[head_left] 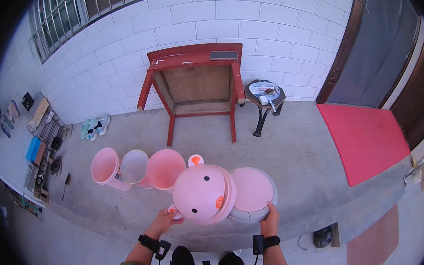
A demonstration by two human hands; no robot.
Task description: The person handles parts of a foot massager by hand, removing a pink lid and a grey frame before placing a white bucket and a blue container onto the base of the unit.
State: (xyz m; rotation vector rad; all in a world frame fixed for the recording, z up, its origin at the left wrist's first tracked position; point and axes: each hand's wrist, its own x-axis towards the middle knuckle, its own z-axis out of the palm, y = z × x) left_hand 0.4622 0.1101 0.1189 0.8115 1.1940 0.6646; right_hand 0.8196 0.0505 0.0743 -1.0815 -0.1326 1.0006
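Observation:
In front of me is a round pink pig-faced bin, with two dark eyes, an orange snout and small ears. My left hand has its fingers closed on the near ear. Just right of the pig bin, and touching or overlapping it, is a bin with a grey rim and flat pink lid. My right hand grips that grey rim at its near right side. Left of the pig bin stand a pink bucket, a whitish bucket and another pink bucket in a row.
Against the white brick wall a red wooden table lies tipped over. A small dark side table stands beside it. Shoes and a cluttered rack are at left. A red mat lies by the doorway. A black bag sits near right.

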